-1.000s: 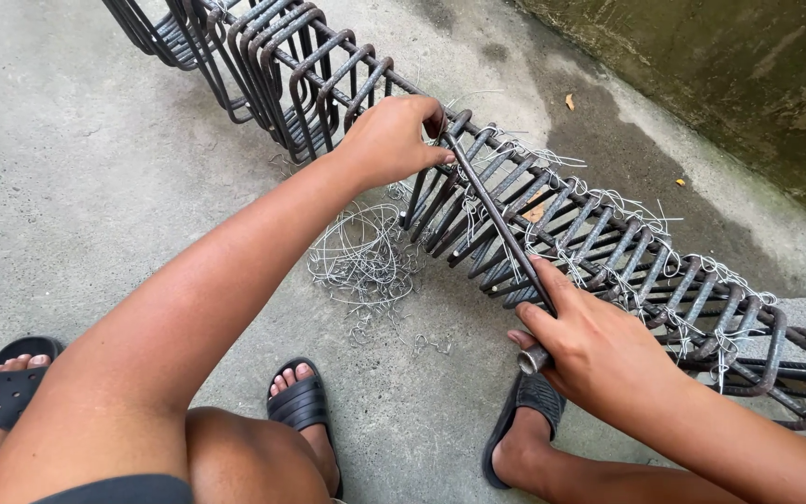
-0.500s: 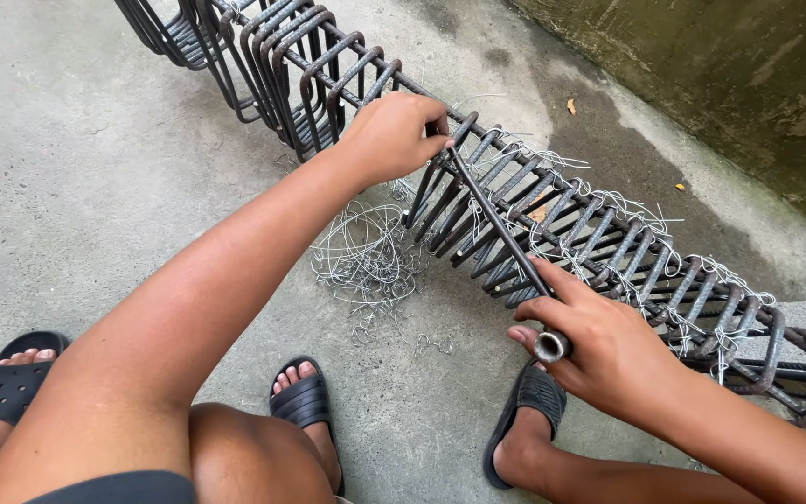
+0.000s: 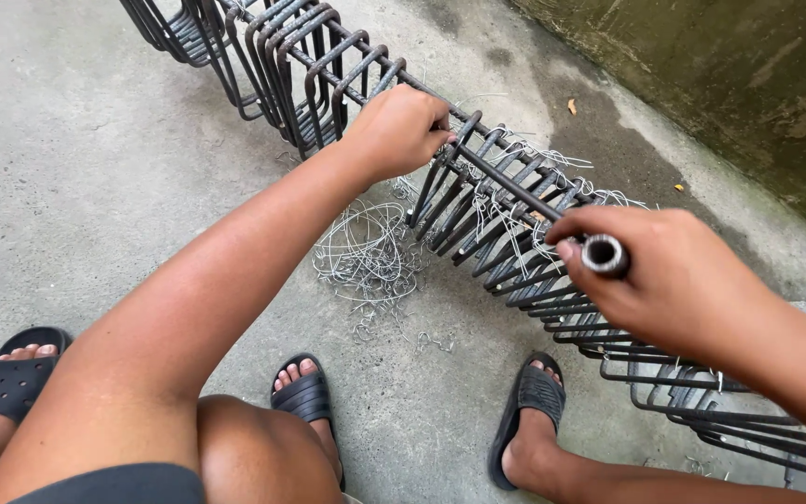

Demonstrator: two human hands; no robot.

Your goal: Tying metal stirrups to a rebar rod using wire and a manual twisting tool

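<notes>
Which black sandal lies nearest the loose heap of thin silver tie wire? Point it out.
The middle black rubber sandal, directly below the wire heap. The far-left sandal and the right one both lie further off.

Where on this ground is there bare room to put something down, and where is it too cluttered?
Bare concrete floor lies left of the steel bar cage, above the black sandals. A damp strip runs between cage and wall. It is crowded by the loose wire pile, and where the left hand and right hand work the metal rod.

Probably an outdoor building-site yard: rebar cage [image 3: 478, 187], tie wire [image 3: 366, 252], concrete floor [image 3: 76, 168].
</notes>
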